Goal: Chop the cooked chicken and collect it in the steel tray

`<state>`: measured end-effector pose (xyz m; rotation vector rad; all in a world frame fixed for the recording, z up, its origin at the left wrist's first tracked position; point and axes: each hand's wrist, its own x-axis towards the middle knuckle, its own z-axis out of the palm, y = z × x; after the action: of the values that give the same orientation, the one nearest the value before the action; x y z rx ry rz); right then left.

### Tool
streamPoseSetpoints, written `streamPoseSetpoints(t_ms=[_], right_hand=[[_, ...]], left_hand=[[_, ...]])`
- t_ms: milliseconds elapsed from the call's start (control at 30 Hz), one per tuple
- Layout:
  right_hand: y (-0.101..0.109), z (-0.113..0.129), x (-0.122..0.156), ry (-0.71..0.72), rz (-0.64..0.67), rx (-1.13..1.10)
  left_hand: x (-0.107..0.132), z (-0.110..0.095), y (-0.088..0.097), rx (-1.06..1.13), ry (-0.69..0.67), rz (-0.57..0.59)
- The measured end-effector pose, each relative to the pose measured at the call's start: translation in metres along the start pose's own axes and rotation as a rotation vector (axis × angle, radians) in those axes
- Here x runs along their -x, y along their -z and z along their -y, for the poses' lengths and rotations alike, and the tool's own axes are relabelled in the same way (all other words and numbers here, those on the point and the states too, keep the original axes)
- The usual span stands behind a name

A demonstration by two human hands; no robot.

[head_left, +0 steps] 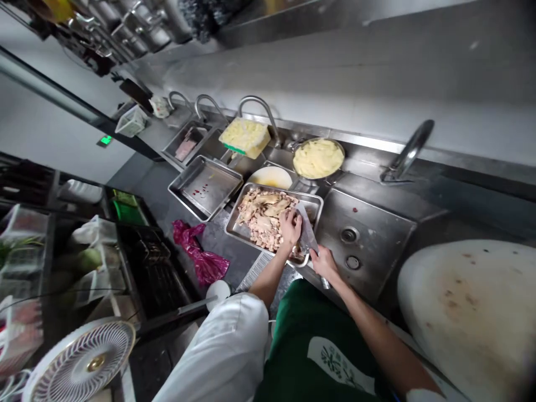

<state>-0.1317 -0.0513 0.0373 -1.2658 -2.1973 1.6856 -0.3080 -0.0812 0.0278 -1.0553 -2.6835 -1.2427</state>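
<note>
A steel tray (pixel 234 219) filled with cut pieces of pale cooked meat (pixel 262 215) rests on the steel sink counter. My left hand (pixel 290 226) lies on the meat at the tray's near right side, fingers curled down over the pieces. My right hand (pixel 323 262) grips the handle of a broad cleaver (pixel 307 233), whose blade lies tilted over the tray's right end beside my left hand.
An empty steel tray (pixel 205 187) sits left of the meat tray. Behind are a white bowl (pixel 270 177), a pan of yellow food (pixel 318 158), a plastic box of the same (pixel 245 137) and faucets. A round chopping block (pixel 473 312) is at right; a fan (pixel 84 360) and a magenta bag (pixel 201 257) lie on the floor.
</note>
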Motion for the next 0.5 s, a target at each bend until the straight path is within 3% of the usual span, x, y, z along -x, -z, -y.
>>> streamPoseSetpoints(t_ms=[100,233,333,433,500], right_hand=[[-0.010,0.001,-0.007,-0.088,-0.009,-0.027],[0.004,-0.005,0.010,-0.233,-0.092,-0.074],[0.013,-0.003,0.027,-0.259,-0.170,-0.067],[0.017,-0.002,0.040,-0.267,-0.232,-0.046],[0.018,-0.003,0.048,-0.290,-0.262,-0.052]], left_hand=[[-0.032,0.060,0.046,-0.139,0.000,0.152],[-0.061,0.127,0.098,-0.359,-0.200,0.714],[-0.079,0.155,0.111,-0.515,-0.408,0.906],[-0.098,0.164,0.110,-0.535,-0.535,1.025],[-0.107,0.165,0.110,-0.465,-0.548,1.076]])
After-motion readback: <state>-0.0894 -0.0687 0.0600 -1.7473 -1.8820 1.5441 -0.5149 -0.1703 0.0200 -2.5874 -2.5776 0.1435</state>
